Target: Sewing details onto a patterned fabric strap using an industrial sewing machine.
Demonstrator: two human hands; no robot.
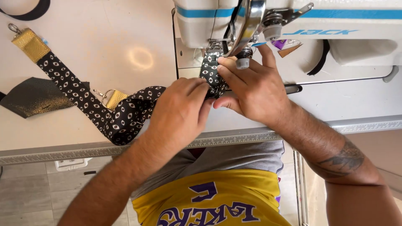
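A long black strap (125, 113) with a white eye-shaped print lies across the pale table, its end running under the presser foot (214, 46) of a white sewing machine (293, 21). My left hand (180, 113) pinches the strap just in front of the needle area. My right hand (251, 86) presses the strap from the right, fingertips close to the presser foot. The strap has gold tabs with metal clasps, one at the far left (30, 44) and one mid-strap (113, 98).
A dark gold-flecked fabric piece (33, 98) lies at the left. A black band loop (29, 10) sits at the top left corner. The table's front edge carries a metal ruler strip (234, 138). Small scraps (287, 46) lie on the machine bed.
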